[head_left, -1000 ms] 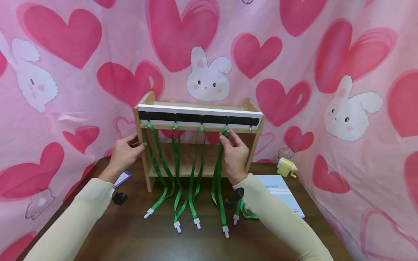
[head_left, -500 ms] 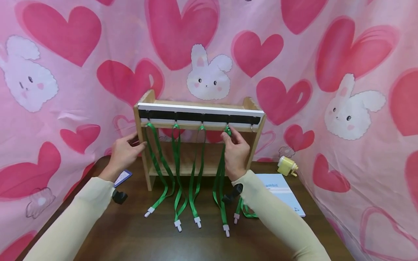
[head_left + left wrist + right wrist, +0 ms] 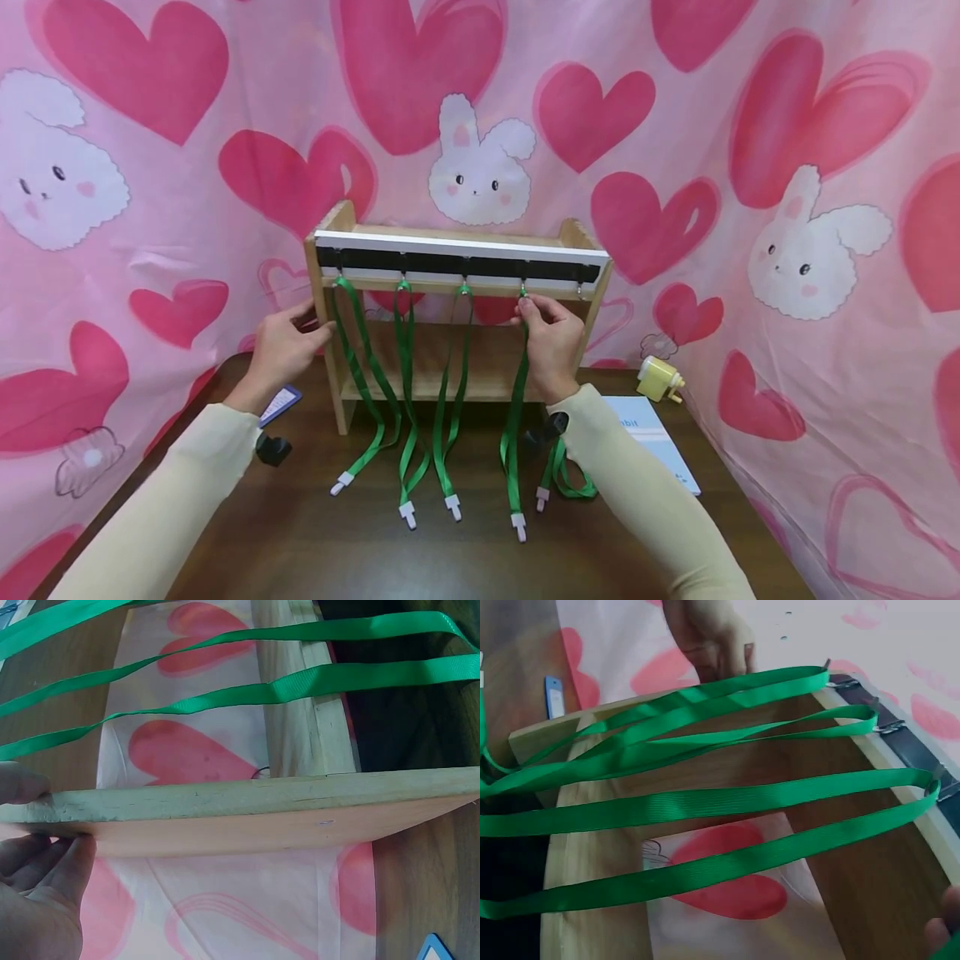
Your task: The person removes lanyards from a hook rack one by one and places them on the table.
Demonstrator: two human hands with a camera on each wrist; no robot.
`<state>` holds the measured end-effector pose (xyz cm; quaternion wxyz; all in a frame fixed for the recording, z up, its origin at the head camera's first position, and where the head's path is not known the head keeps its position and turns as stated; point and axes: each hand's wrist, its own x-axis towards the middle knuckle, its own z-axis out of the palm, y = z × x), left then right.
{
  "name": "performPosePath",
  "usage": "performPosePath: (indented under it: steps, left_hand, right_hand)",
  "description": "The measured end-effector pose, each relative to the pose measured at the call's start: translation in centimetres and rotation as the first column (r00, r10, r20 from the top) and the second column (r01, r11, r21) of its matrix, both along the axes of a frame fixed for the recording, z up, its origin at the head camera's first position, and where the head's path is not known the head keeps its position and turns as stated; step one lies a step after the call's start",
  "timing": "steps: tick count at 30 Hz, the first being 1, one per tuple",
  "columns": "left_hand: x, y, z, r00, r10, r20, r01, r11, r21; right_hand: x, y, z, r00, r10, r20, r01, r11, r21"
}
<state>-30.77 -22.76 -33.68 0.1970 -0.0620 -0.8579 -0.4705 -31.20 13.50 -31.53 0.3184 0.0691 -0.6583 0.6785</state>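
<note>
My left hand grips the left side panel of a small wooden shelf, thumb on one face and fingers on the other. My right hand pinches the top of a green lanyard just under the fourth hook of a black-and-white hook rail. Three other green lanyards hang from the hooks to the left, their white clips lying on the table. The rightmost hook bears nothing. In the right wrist view, only some fingertips of the right hand show at the lower right corner.
Another green lanyard lies on the dark table, partly behind the right sleeve. Right of the shelf are a light blue booklet and a yellow crank sharpener. A blue-edged card lies behind the left wrist.
My right hand has shifted slightly right and its thumb sits differently at the fourth hook; that lanyard's straps now hang closer together. The left hand stays on the panel.
</note>
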Motion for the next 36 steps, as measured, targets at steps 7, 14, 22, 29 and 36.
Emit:
performPosePath:
  steps: [7, 14, 22, 29, 36]
  left_hand:
    - [0.0, 0.0, -0.1, 1.000, 0.010, -0.015, -0.010, 1.000, -0.010]
    - [0.0, 0.0, -0.5, 1.000, 0.010, -0.019, -0.010, 1.000, -0.008]
    - [0.0, 0.1, -0.4, 1.000, 0.011, -0.026, -0.012, 1.000, -0.012]
    - [0.1, 0.2, -0.5, 1.000, 0.009, -0.019, -0.009, 1.000, -0.011]
    - [0.1, 0.2, -0.1, 1.000, -0.014, 0.007, 0.014, 1.000, 0.019]
  right_hand:
    - [0.4, 0.4, 0.4, 0.997, 0.062, 0.037, -0.062, 0.998, -0.012]
    - [1.1, 0.2, 0.6, 0.996, 0.089, 0.014, -0.088, 0.994, -0.061]
    - [1.4, 0.1, 0.8, 0.994, 0.108, -0.013, -0.108, 0.988, -0.112]
    - [1.9, 0.2, 0.6, 0.989, 0.147, -0.035, -0.150, 0.979, -0.141]
    - [2.5, -0.1, 0.8, 0.967, 0.234, -0.104, -0.248, 0.955, -0.162]
